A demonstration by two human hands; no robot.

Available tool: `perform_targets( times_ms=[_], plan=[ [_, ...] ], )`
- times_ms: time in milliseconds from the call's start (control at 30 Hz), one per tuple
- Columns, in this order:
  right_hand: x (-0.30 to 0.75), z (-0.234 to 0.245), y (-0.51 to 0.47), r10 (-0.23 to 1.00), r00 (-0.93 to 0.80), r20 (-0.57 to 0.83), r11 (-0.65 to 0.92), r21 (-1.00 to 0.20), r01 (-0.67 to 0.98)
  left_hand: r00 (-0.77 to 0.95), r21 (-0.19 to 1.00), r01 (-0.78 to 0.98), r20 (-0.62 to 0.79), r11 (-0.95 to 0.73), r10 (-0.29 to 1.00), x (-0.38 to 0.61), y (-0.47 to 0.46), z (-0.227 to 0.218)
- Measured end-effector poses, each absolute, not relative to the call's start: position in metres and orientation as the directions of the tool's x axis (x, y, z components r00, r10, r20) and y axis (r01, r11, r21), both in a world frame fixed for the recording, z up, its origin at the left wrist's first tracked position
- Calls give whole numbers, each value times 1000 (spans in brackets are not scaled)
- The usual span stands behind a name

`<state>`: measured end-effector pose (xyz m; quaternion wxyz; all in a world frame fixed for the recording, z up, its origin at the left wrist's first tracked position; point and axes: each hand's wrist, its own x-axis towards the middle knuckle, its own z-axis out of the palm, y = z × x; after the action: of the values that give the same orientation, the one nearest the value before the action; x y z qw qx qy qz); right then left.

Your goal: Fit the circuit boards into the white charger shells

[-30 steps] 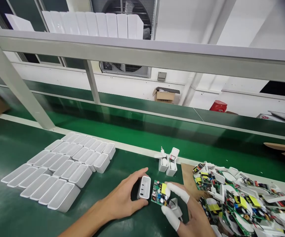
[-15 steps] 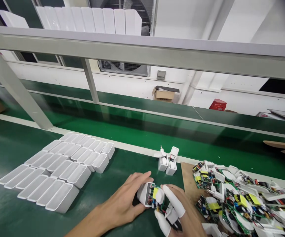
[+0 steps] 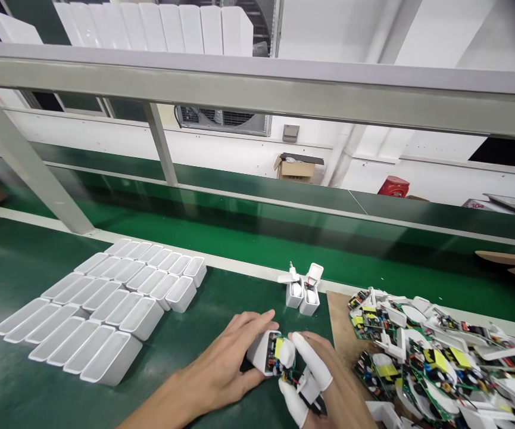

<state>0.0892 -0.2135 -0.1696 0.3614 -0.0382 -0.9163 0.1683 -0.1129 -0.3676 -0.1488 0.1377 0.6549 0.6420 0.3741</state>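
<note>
My left hand (image 3: 234, 348) is closed around a white plastic charger housing (image 3: 259, 353), its open end turned to the right. A circuit board (image 3: 281, 351) with yellow-wrapped and white parts sits partly inside that opening. My right hand (image 3: 324, 369), with white covers on thumb and finger, grips the board's outer end. Wires run from the board to a white end cap (image 3: 309, 387) under the right fingers. Beyond the hands stand two housings (image 3: 309, 301) with boards inside and their caps tilted up on top.
Rows of open white housings (image 3: 109, 357) stand on the green table at left. At right, a heap of circuit boards (image 3: 436, 363) with white caps lies on brown cardboard (image 3: 342, 325). A grey metal frame (image 3: 257, 89) crosses above the table, with white housings (image 3: 186, 30) on its shelf.
The view has shifted slightly. Both hands keep nearly the same hold on the housing and the board, with hardly any visible movement between them.
</note>
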Motion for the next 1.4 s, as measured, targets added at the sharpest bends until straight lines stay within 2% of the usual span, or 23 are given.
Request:
perform_targets(
  times_ms=[200,367,667,900,1400],
  plan=[
    [91,-171,-210,155,-758,634,946,-317,-71,-108,661,741,290,-118,951,-112,-367,-151],
    [92,-170,-213,197,-756,624,937,-346,-41,-102,662,740,284,-118,953,-112,-366,-150],
    [89,-167,-215,182,-722,667,938,-339,-77,-86,647,749,312,-146,946,-109,-365,-149],
    [88,-149,-216,171,-735,656,947,-316,-62,-95,673,727,297,-138,950,-108,-363,-150],
    [90,-149,-216,169,-745,646,950,-308,-52,-105,676,727,283,-121,953,-109,-364,-151]
  ],
)
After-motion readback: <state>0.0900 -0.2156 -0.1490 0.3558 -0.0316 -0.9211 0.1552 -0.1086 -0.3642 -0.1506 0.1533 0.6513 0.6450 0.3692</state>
